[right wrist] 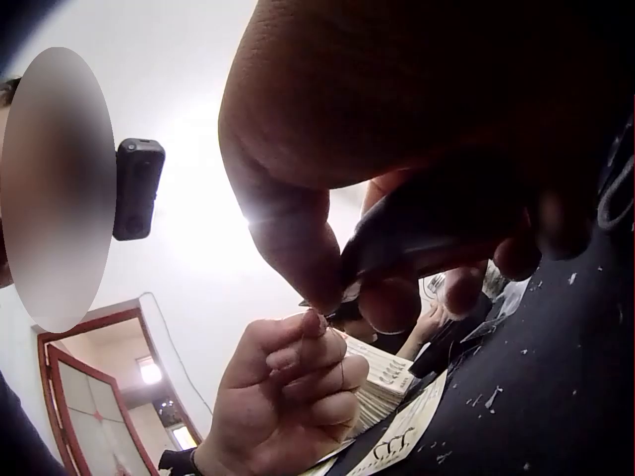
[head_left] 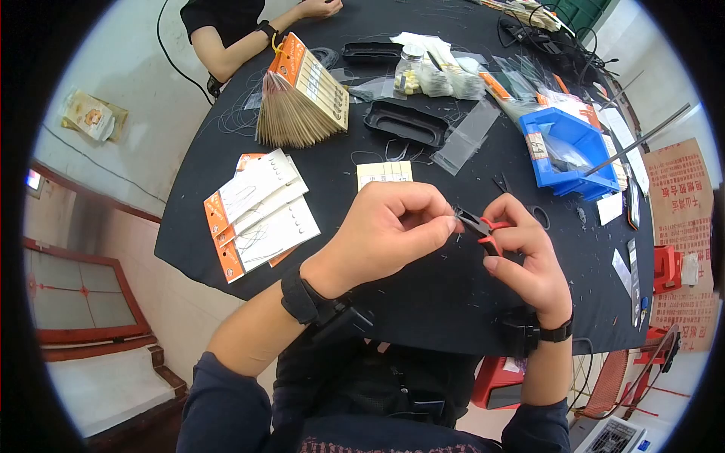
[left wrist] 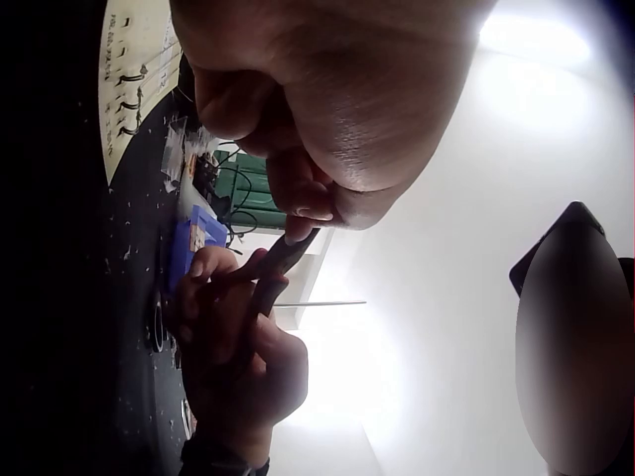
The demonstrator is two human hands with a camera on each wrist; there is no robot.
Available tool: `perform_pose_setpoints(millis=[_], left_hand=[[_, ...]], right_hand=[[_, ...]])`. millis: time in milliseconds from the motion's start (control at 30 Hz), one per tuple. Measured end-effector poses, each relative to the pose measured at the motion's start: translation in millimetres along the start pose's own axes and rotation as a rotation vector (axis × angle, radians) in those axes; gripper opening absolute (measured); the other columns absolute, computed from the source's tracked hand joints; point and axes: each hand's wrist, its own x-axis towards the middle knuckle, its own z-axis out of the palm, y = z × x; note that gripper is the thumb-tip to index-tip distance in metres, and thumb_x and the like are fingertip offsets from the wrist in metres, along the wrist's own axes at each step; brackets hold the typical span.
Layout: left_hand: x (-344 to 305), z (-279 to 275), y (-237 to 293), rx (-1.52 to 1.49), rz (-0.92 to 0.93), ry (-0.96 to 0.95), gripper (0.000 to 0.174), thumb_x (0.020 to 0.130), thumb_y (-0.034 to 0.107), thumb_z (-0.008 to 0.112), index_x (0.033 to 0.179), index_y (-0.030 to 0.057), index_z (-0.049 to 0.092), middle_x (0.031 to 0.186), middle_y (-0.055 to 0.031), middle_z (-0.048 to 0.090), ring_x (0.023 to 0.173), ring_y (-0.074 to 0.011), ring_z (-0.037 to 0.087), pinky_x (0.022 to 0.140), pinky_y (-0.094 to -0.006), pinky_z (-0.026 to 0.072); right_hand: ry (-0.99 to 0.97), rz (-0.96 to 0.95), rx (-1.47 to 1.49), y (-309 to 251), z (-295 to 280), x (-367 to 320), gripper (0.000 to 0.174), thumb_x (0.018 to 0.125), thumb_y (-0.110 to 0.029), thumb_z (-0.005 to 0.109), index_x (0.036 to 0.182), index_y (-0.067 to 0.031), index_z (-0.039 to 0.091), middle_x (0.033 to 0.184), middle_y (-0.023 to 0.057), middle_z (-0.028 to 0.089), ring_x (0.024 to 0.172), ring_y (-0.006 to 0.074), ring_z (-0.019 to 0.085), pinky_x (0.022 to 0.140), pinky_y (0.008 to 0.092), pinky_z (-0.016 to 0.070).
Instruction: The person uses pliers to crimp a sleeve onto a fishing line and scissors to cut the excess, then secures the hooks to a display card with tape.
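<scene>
My left hand pinches something tiny between thumb and forefinger; a thin line trails from these fingers in the right wrist view. What sits at the fingertips is too small to tell. My right hand grips red-handled pliers, their dark nose right at the left fingertips. Just beyond the left hand lies a pale card, partly hidden by it. The left wrist view shows small hooks on this card.
White cards with orange edges lie at left, behind them a fanned card bundle. Black trays, a jar and a blue bin stand further back. Scissors lie beyond the right hand. Another person's arm rests across the table.
</scene>
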Motion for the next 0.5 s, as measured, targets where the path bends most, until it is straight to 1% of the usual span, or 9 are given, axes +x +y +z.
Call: perform_pose_setpoints(millis=[200, 500], left_hand=[[-0.2, -0.1, 1.9, 0.015, 0.002, -0.003, 0.012, 0.090, 0.010, 0.065, 0.087, -0.0006, 0.070, 0.069, 0.0049, 0.056, 0.059, 0.0006, 0.043, 0.052, -0.0178, 0.0313], [0.0, -0.1, 0.9, 0.029, 0.017, -0.001, 0.012, 0.089, 0.010, 0.065, 0.086, -0.0003, 0.070, 0.068, 0.0048, 0.056, 0.059, 0.0006, 0.043, 0.052, -0.0177, 0.0315]], right_hand=[[-0.016, 0.000, 0.036, 0.1, -0.2, -0.1, 0.018, 0.068, -0.012, 0.067, 0.075, 0.0032, 0.060, 0.090, 0.0081, 0.047, 0.078, 0.0187, 0.048, 0.071, 0.0301, 0.0381], [-0.045, 0.032, 0.095, -1.6, -1.6, -0.4, 0.017, 0.071, -0.012, 0.066, 0.076, 0.0033, 0.061, 0.089, 0.0069, 0.047, 0.077, 0.0163, 0.047, 0.069, 0.0285, 0.0374]])
